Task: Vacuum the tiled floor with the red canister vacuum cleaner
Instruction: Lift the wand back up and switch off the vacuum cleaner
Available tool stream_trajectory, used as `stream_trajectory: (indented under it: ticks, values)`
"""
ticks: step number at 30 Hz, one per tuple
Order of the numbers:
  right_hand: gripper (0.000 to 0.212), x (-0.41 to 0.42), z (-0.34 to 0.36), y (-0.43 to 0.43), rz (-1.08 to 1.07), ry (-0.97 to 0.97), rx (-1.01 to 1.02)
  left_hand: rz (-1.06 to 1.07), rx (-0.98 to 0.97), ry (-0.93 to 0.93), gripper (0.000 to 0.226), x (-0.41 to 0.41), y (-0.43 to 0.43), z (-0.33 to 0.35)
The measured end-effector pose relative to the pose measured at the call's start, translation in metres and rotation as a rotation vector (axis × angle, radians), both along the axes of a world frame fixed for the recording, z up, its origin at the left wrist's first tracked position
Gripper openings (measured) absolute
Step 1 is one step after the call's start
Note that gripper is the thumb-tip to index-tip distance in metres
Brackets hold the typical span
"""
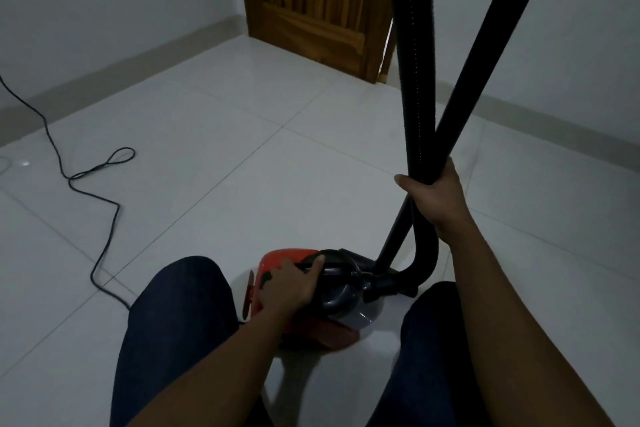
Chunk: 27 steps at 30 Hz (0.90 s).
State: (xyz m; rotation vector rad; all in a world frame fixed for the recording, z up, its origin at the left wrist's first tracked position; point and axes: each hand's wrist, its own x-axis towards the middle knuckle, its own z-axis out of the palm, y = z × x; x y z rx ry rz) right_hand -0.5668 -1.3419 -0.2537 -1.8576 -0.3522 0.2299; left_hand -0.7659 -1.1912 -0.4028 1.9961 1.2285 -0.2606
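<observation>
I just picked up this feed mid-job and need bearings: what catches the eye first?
The red vacuum cleaner sits low in the middle between the person's knees, the left hand gripping its black handle. At right, the right hand grips the black hose and tube together where they cross. A black cord snakes over the white floor at left.

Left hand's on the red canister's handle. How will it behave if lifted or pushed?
Canister looks rigid and compact, probably a one-hand lift by the handle the left hand grips. Its side wheel suggests it rolls readily on glossy tile. The hose held by the right hand may tug its front.
</observation>
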Motion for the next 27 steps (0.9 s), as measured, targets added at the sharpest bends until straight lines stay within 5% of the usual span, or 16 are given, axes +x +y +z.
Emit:
stream_trajectory:
  ticks: [18,23,27]
  values:
    - [0.054,0.005,0.003,0.003,-0.002,-0.001,-0.008,-0.220,-0.003,0.036,0.125,0.015,0.035,-0.029]
    - [0.054,0.006,0.004,0.004,-0.003,0.001,-0.023,-0.479,0.310,0.089,0.081,0.019,0.011,0.016]
    - [0.055,0.006,0.006,0.004,-0.016,0.001,-0.031,-0.673,0.295,-0.031,0.071,0.031,0.000,0.016]
